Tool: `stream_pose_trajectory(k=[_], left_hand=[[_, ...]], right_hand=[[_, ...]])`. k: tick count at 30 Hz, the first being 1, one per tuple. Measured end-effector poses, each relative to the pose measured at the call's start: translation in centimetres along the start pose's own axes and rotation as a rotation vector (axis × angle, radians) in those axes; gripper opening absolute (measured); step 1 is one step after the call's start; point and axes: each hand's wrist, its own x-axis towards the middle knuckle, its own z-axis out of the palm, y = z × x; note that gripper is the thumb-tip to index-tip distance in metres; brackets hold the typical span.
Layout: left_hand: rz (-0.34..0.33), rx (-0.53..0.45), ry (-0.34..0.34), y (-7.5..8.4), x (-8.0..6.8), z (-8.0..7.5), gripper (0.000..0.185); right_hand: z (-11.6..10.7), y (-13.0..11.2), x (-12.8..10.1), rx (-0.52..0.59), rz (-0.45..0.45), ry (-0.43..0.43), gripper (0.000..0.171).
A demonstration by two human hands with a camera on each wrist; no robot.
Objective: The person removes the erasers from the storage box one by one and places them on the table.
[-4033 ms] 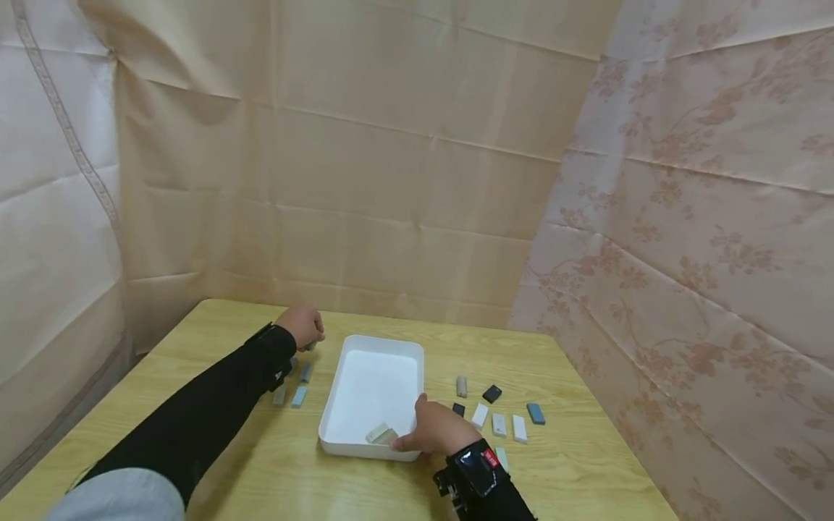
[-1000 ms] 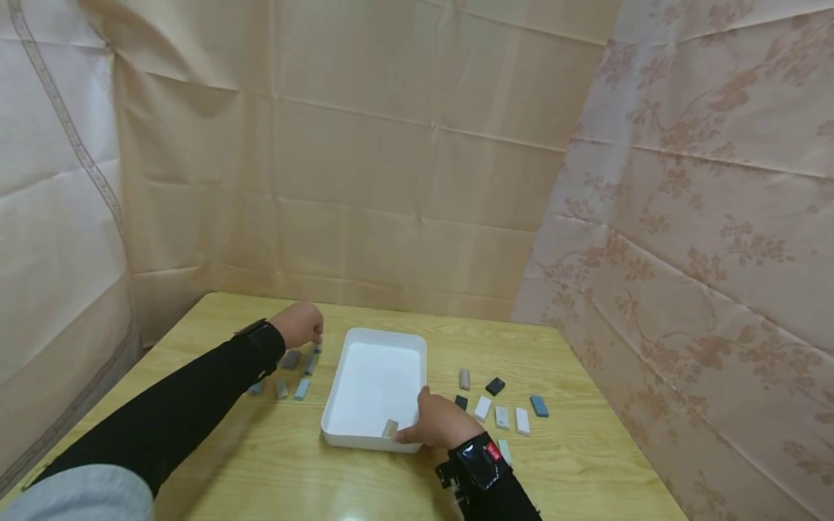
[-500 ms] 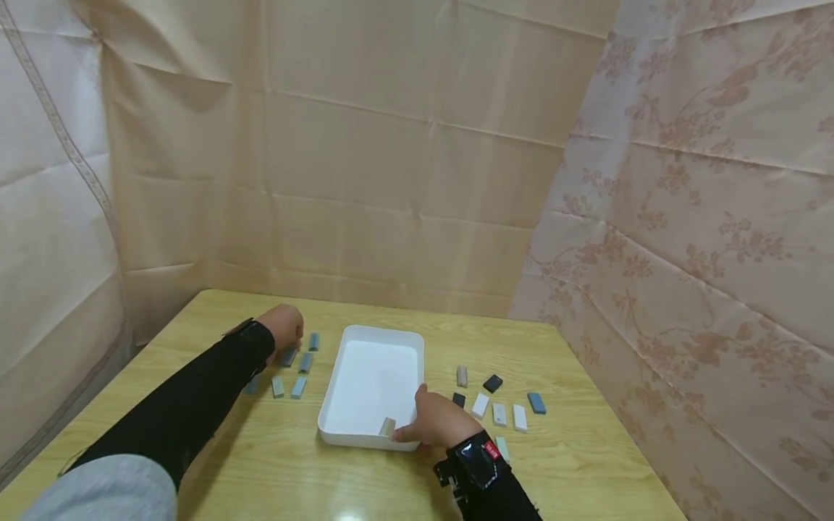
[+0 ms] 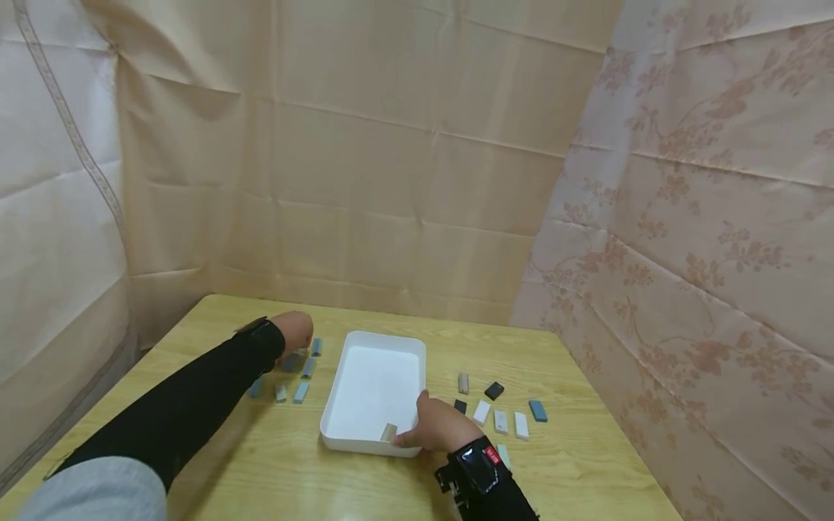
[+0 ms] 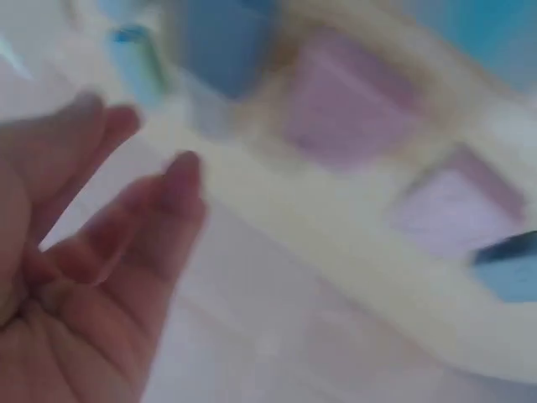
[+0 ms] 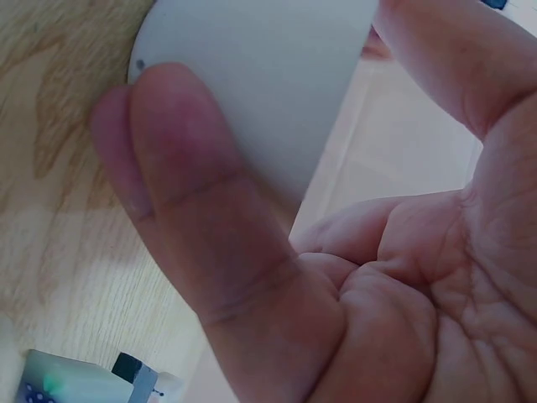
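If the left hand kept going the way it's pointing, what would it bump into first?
Probably the small grey-blue block just beyond the left hand, between it and the white tray; depth is hard to judge.

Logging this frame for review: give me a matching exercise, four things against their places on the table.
Things:
1. white tray
2. beige block
3. black block
4. left hand

Places:
A. inside the tray, near corner
B. among blue-grey blocks left of the tray
C. middle of the table, right hand on its near rim
D. on the table right of the tray

Pairs: 1-C, 2-A, 3-D, 4-B
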Motion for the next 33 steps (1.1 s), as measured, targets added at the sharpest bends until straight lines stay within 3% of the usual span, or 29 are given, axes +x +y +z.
stream_pose_trajectory(k=[3, 5, 10, 14, 20, 23, 26, 33], left_hand=[[0.106, -0.015, 0.064, 3.7, 0.4, -1.4, 0.028], [0.188, -0.078, 0.051, 7.1, 0.7, -2.1, 0.006], [0.405, -0.123, -0.143, 14.9, 1.2, -2.4, 0.024], [0.505, -0.025, -0.227, 18.5, 0.9, -1.5, 0.030], [0.659, 0.057, -0.262, 20.3, 0.3, 0.6, 0.013], [0.660, 0.061, -0.254, 20.4, 0.2, 1.0, 0.011], [0.604, 0.042, -0.253, 20.4, 0.1, 1.0, 0.013], [0.397, 0.063, -0.241, 20.3, -0.1, 1.3, 0.012]], right_hand=[[0.0, -0.1, 0.1, -0.011, 0.010, -0.005, 0.106], [-0.1, 0.0, 0.1, -0.014, 0.017, -0.006, 0.106], [-0.4, 0.1, 0.0, -0.004, -0.007, 0.003, 0.106], [-0.5, 0.2, -0.1, 0.014, -0.043, 0.008, 0.103], [-0.1, 0.2, -0.2, 0.035, -0.024, -0.018, 0.106], [0.0, 0.2, -0.1, 0.022, -0.022, -0.015, 0.107], [-0.2, 0.2, 0.0, 0.011, -0.036, -0.002, 0.105], [-0.1, 0.3, -0.2, 0.040, -0.072, 0.009, 0.097]])
